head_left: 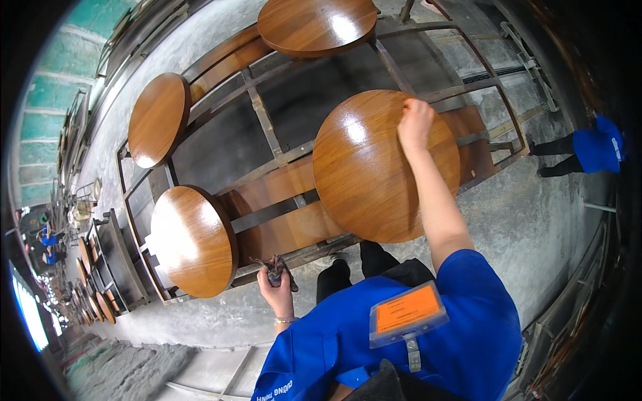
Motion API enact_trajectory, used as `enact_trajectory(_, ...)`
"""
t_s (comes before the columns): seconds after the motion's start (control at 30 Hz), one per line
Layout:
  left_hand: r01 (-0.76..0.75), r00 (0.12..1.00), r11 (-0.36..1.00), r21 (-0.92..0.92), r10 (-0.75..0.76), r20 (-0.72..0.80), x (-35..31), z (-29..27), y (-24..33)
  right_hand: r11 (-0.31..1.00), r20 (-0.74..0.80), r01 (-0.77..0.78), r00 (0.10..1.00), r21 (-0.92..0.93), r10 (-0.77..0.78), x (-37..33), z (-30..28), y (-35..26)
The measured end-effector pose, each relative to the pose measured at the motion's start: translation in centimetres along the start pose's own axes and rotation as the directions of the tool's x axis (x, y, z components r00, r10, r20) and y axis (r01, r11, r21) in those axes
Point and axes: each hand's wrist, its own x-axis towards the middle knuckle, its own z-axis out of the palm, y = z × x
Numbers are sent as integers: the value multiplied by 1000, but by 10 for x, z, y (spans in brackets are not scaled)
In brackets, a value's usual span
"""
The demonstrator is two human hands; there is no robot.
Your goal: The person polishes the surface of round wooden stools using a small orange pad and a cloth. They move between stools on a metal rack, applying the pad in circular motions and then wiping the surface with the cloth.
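A round, glossy brown wooden tabletop (374, 180) lies flat in front of me on a metal rack. My right hand (416, 123) is over its far right part, with the fingers curled in and pressed together near the surface. Whatever those fingers may hold is hidden. Low beside the rack's near edge, my left hand (275, 294) grips a crumpled dark rag (279, 273). The nearest thing to that hand is another round tabletop (190, 244), which shines with a bright reflection.
Two more round tabletops, one far left (158, 120) and one at the back (314, 23), rest on the same metal rack (264, 117). Brown boards (287, 230) lie across it. A person in blue (595, 147) stands at the right. More racks with round tops (100, 304) stand at the left.
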Motion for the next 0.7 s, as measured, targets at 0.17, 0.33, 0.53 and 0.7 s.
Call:
enact_trajectory(0.17,68,997,996,-55,-69,-21,-8,23,1,938,106,-20,994,345,-18,-28,19,-79)
enact_trajectory(0.33,-64,998,998,30,63,23,4,40,7,604,2,511,763,611,-647,-69,39,-166)
enact_trajectory(0.53,-70,997,993,96,69,17,4,15,5,975,-84,164,985,152,-153,41,46,-35)
enact_trajectory(0.7,-3,1000,992,124,6,-20,10,19,0,869,-84,310,950,387,-302,12,60,-95)
